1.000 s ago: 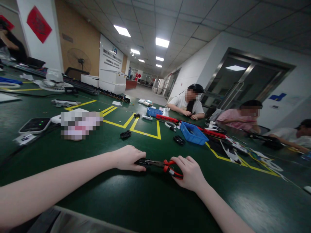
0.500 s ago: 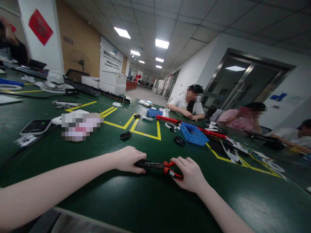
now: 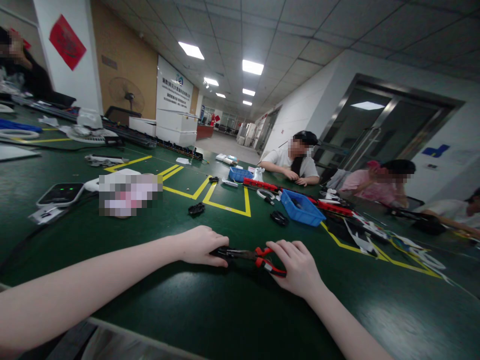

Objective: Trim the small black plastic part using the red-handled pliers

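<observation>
My right hand (image 3: 298,265) is closed on the red-and-black handles of a pair of pliers (image 3: 260,257), whose jaws point left. My left hand (image 3: 203,246) is wrapped round a small black part (image 3: 220,251), most of it hidden by the fingers. The jaws meet the right end of that part, where a slim metallic piece shows; whether they grip it I cannot tell. Both hands are just above the green table (image 3: 240,310). Beyond them lie two small black pieces, one black bundle (image 3: 196,209) at centre and another black bundle (image 3: 279,218) to its right.
A blue bin (image 3: 302,207) stands at the right, beside red strips (image 3: 260,184) and loose cables (image 3: 416,255). A smaller blue bin (image 3: 240,174) is farther back. At left are a black-topped device (image 3: 60,194) and a blurred pinkish object (image 3: 131,195). Several people sit around the table.
The whole view has shifted slightly to the right. My hands keep the same hold on the pliers and the black part, with the handles still spread.
</observation>
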Motion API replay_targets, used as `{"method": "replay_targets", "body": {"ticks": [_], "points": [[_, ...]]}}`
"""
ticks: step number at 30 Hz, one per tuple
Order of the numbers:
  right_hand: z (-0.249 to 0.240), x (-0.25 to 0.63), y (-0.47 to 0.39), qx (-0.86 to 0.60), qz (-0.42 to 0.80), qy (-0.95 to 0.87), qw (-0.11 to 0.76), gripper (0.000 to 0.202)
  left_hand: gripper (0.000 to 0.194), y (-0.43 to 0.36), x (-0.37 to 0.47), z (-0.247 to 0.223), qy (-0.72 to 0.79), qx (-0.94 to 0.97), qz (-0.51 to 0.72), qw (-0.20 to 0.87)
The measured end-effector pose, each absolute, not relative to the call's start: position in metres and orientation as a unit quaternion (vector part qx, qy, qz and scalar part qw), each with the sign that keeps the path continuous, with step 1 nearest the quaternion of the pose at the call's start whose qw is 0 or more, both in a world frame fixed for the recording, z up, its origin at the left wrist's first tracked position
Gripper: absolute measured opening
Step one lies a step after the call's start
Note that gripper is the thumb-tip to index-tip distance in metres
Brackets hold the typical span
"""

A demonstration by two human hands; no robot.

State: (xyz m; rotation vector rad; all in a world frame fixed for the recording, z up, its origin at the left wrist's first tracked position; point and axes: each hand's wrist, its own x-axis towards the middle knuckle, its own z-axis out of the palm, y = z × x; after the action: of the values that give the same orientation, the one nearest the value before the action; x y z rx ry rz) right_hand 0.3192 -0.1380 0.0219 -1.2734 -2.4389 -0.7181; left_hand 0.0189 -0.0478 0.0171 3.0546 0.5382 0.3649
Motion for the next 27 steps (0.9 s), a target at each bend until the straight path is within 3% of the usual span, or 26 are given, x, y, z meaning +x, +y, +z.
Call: {"method": "replay_targets", "body": {"ticks": [15,27], "points": [[0.0234,0.3136,-0.1375,-0.477,-0.206,-0.849,0.094,0.042,0.036,-0.0461,0.0197,0.0146,0.177,0.977,0.118,0.001],[0.0259,0.3104,-0.14,-0.479,-0.214,-0.846,0.098,0.042,0.037,-0.0462,0.019,0.0161,0.187,0.976,0.113,0.01]]}}
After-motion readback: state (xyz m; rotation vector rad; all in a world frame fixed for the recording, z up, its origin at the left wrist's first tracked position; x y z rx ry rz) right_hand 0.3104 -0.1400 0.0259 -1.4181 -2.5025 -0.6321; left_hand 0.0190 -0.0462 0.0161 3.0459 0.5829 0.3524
